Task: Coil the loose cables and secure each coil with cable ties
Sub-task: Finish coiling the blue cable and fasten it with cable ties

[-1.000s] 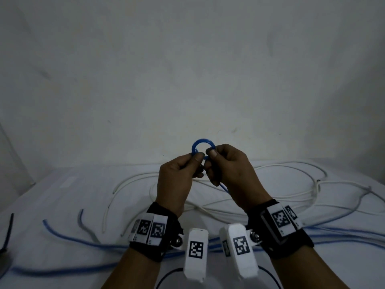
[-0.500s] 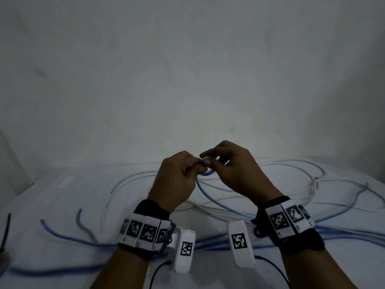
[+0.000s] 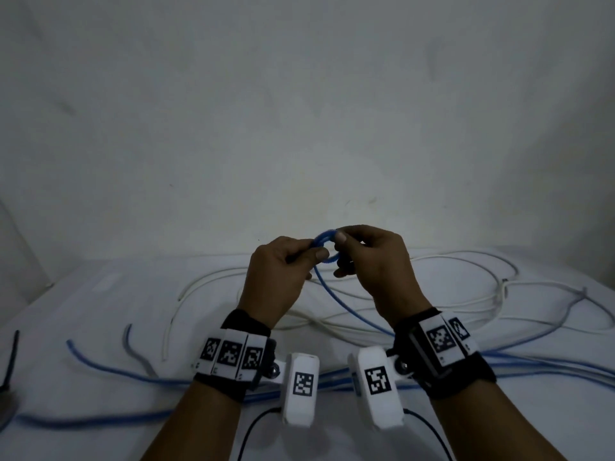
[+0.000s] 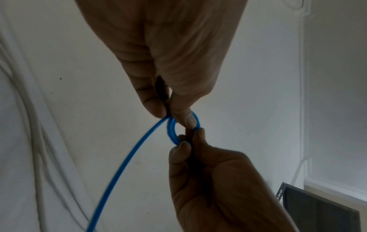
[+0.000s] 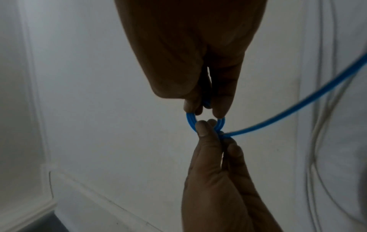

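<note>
Blue coil (image 3: 324, 245) raised again, both hands' fingers (image 4: 186, 119) pinching it, far rim hidden.

Both bare forearms wear black fabric wrist straps (image 3: 233, 377) carrying white square tags printed with black codes (image 3: 441, 339); white boxy wrist cameras (image 3: 301, 389) trail thin black cords (image 3: 248, 434).

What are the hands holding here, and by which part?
Both pinch the small blue coil by its rim: left hand on one side, right hand on the opposite. The uncoiled blue cable trails down loose.
</note>
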